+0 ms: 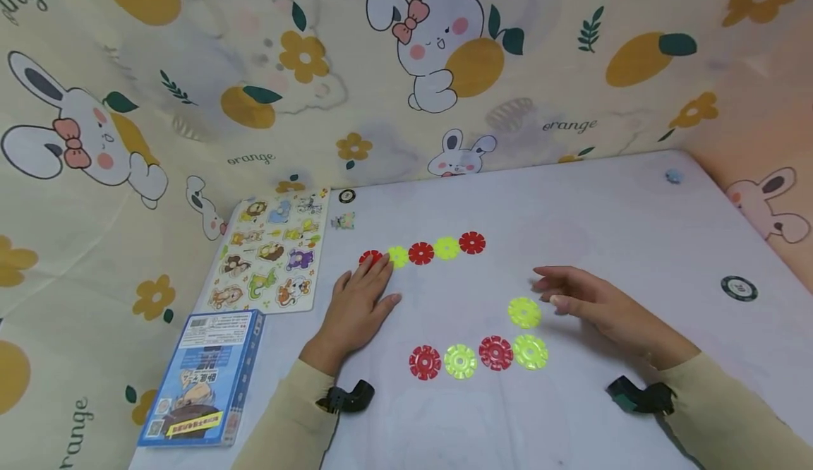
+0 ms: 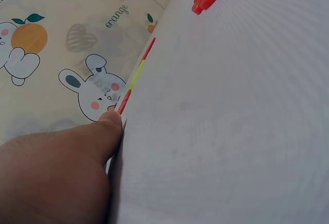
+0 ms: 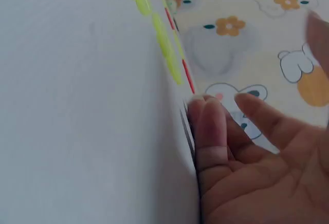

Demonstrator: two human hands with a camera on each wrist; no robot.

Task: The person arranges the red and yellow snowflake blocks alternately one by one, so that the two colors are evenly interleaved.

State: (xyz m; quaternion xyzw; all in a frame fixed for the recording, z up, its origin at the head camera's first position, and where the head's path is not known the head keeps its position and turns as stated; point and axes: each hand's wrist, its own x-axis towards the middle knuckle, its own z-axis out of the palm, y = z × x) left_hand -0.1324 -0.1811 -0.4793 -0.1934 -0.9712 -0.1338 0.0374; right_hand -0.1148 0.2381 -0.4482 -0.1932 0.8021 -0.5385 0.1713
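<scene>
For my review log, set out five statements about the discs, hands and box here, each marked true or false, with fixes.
1. The far row has five discs. True.
2. In the head view, the left hand partly covers the far row's leftmost disc. True.
3. The right hand grips a disc. False: no disc shows in the right hand.
4. The near row starts with red at the left. True.
5. The blue box lies beyond the animal sheet. False: it lies on the near side.

left hand (image 1: 357, 309) on red disc (image 1: 370, 254) | right hand (image 1: 603, 304) near yellow-green disc (image 1: 524, 312)
</scene>
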